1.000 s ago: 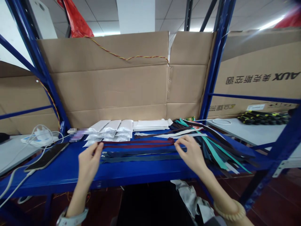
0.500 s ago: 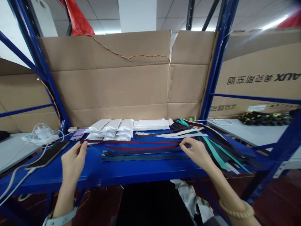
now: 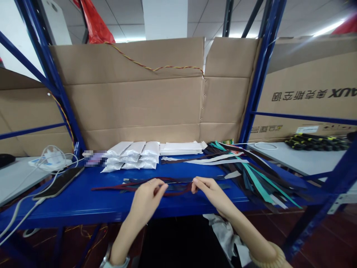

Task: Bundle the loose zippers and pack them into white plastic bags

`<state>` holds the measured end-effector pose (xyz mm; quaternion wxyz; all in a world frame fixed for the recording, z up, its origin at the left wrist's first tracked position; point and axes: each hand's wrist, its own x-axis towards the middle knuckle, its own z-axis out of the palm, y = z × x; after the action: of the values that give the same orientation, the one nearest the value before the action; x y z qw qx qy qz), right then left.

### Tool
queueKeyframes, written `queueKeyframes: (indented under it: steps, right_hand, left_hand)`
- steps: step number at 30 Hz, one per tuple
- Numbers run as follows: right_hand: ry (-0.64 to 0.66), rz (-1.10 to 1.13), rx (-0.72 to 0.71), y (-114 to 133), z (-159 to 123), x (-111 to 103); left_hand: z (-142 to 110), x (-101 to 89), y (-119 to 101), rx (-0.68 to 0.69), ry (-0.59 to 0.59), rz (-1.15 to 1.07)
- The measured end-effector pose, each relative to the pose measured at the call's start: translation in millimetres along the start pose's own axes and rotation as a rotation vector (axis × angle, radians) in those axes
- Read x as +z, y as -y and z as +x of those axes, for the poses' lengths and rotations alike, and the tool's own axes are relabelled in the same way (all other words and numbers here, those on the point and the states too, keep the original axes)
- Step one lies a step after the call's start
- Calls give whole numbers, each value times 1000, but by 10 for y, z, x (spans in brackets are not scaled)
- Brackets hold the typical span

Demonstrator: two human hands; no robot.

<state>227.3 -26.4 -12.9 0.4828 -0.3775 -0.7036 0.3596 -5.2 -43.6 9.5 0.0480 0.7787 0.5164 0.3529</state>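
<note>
A long maroon zipper point(image 3: 110, 187) stretches sideways above the front of the blue shelf, bending in a loop near my hands. My left hand point(image 3: 147, 199) is closed in a pinch over its middle stretch; its fingertips partly hide the contact. Thumb and forefinger of my right hand point(image 3: 212, 193) are pinched at the loop's right side. Just behind and beneath lie dark navy zippers point(image 3: 181, 179), partly covered by my hands and the maroon one.
White packets point(image 3: 131, 156) are stacked at the back, beside flat white strips point(image 3: 181, 148). A pile of black, teal and white zippers point(image 3: 253, 178) hangs over the front edge at right. A phone point(image 3: 60, 182) with white cables lies left. A cardboard sheet point(image 3: 134, 100) stands behind.
My hands have come inward from far apart, the left moving right and the right moving left, both slightly nearer me. The maroon zipper went from stretched straight to slack and looped.
</note>
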Motion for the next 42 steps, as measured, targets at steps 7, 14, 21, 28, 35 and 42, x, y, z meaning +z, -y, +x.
queueKeyframes:
  steps: [7, 14, 21, 28, 35, 42]
  right_hand:
    - [55, 89, -60, 60, -83, 225]
    - [37, 101, -102, 43, -90, 267]
    - [12, 142, -74, 6, -90, 302]
    - [-46, -108, -57, -1, -118, 353]
    - [36, -140, -68, 14, -134, 371]
    - [60, -200, -83, 47, -138, 369]
  left_hand:
    - [-88, 256, -205, 43, 122, 6]
    - [-101, 274, -207, 25, 95, -17]
    - [-97, 295, -208, 93, 79, -87]
    - [-114, 359, -165, 175, 29, 18]
    - [-154, 405, -74, 323, -42, 424]
    - [-167, 357, -80, 422, -110, 494]
